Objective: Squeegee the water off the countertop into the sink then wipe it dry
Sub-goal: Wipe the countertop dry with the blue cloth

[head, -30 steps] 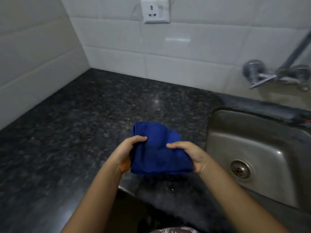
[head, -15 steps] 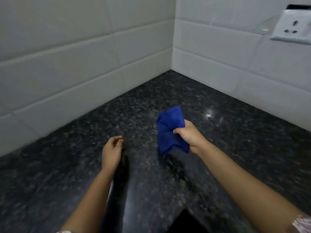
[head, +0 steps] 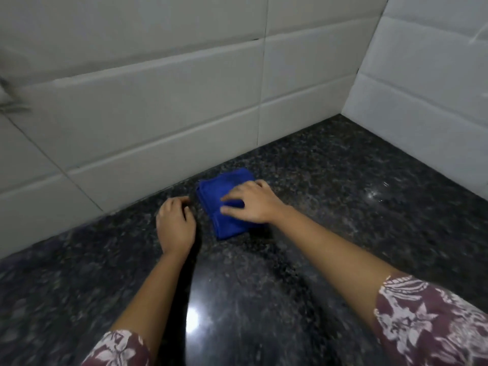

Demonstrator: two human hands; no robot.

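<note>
Now flat under right hand [head: 253, 204] — cloth [head: 224, 204]

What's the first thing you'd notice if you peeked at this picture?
The bright blue cloth jumps out, folded and lying on the dark speckled countertop near the white tiled wall. The right hand presses flat on it, while the left hand rests on the counter just beside it.

Cloth [head: 224, 207] lies flat on countertop [head: 343, 233], near its back-left edge where the left wall [head: 158, 101] meets it. Right hand [head: 253, 203] on top of cloth, covering its right part. Left hand [head: 175, 225] on countertop just left of cloth, apart from it. Countertop corner [head: 342, 116] behind and right of both.
</note>
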